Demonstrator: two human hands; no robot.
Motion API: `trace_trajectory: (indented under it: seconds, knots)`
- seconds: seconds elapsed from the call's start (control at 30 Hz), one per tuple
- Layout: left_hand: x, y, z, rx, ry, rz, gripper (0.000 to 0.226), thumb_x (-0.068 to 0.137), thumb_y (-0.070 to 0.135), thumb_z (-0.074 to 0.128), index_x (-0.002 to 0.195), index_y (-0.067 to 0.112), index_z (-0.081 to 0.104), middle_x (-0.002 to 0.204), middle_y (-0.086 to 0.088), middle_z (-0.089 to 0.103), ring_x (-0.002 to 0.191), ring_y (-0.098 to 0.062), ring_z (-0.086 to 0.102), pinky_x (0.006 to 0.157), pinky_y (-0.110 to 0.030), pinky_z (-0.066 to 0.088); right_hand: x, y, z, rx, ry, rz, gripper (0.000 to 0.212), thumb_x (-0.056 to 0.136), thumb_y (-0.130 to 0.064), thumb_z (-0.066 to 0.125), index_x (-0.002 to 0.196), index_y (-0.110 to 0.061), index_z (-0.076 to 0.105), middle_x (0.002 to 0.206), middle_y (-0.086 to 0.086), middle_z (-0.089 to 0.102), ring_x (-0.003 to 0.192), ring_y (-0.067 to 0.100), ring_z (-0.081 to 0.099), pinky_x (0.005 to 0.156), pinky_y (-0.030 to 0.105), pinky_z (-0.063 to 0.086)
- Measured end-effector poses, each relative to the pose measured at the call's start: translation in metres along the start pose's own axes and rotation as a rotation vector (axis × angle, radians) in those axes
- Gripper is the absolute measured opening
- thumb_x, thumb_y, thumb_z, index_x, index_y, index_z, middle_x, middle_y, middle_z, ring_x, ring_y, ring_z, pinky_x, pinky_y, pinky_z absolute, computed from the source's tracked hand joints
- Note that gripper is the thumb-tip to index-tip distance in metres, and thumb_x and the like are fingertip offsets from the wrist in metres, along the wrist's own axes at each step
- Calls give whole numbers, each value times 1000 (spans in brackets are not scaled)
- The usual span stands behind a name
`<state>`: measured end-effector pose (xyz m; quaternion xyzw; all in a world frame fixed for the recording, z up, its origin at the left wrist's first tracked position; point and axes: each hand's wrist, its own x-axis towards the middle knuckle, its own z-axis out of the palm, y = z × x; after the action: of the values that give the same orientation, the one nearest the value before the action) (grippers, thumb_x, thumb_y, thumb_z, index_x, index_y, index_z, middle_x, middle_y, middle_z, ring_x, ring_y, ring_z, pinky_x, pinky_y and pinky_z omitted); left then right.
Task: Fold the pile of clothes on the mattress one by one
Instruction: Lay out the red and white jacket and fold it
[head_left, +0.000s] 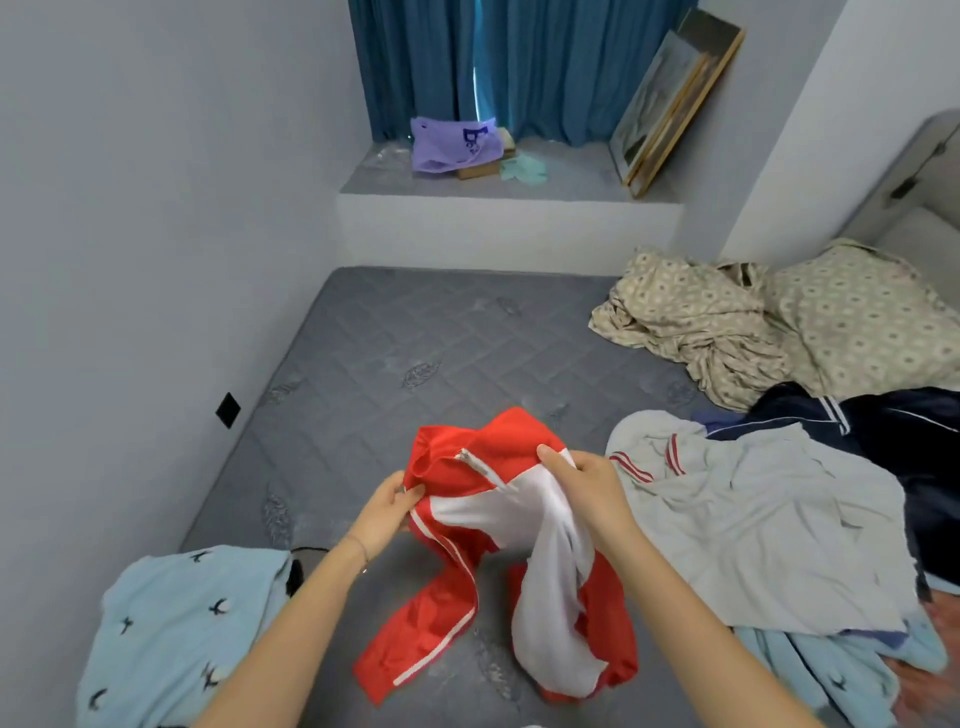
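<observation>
A red and white zip jacket (467, 519) hangs bunched above the grey quilted mattress (395, 343), its sleeves trailing down onto it. My left hand (387, 512) grips the jacket's left edge by the white stripe. My right hand (584, 486) clutches the white panel at the jacket's right side. To the right lies the pile: a pale grey shirt with red-striped collar (753, 530) on top, a dark navy garment (893, 421) behind it, and light blue cloth (831, 670) beneath.
A light blue garment with dark bird prints (176, 634) lies at the near left. Beige patterned bedding (727, 322) and a pillow (862, 317) sit at the far right. A ledge with a purple bag (452, 145) and framed pictures (670, 104) is beyond the mattress. Wall on the left.
</observation>
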<state>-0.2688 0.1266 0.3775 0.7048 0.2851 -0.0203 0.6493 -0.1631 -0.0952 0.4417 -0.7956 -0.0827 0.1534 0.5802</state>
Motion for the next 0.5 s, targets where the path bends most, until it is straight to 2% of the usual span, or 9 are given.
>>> trace_trajectory:
  seconds: [0.07,0.13,0.2,0.27,0.33,0.4,0.47,0.5]
  knots:
    - [3,10,6,34,25,66,10,99,5,46,106,5,53,97,-8,60,78,-3,56,68,-10,45,2,6,-11,-33,-17,90,53,90,-26,66,60,-21,23,59,-1,20,54,10,18,49,27,13]
    - [7,27,4,17,-22,122,11,98,6,48,105,3,57,101,-7,63,88,-9,59,75,-13,47,6,6,-28,44,-64,200,42,90,-28,65,66,-14,34,67,6,29,62,14,28,50,27,21]
    - [14,52,-5,-64,-126,171,12,97,9,51,103,4,60,98,-4,69,89,-10,64,75,-16,51,15,-1,-44,152,-89,252,31,89,-28,66,76,-11,44,75,8,37,69,18,34,55,27,27]
    - [30,75,-12,-91,-188,215,15,96,12,53,104,3,61,95,-6,71,84,-12,66,74,-23,53,34,-8,-51,142,-49,202,34,88,-31,67,71,-13,44,71,6,38,65,15,36,56,25,28]
    - [62,88,-12,37,-107,271,19,96,15,56,97,-4,58,79,-12,63,71,-17,58,67,-31,48,60,-10,-46,2,50,77,49,87,-32,68,58,-20,31,58,-1,29,52,9,28,45,20,21]
    - [104,84,-7,212,35,311,25,94,15,60,78,-3,52,59,-2,43,57,-10,39,56,-30,33,92,2,-29,-131,101,1,54,86,-30,69,53,-22,26,52,-6,24,49,8,22,45,23,17]
    - [150,63,1,324,139,290,26,92,14,63,71,3,52,54,6,38,54,-7,33,54,-26,29,124,32,-9,-232,110,19,54,86,-28,69,52,-21,28,49,-6,26,50,9,25,50,29,20]
    - [174,45,5,364,172,249,25,91,16,64,73,0,54,57,2,40,58,-11,36,58,-28,31,139,53,2,-274,109,42,54,86,-28,69,51,-21,29,48,-7,28,52,11,28,51,32,21]
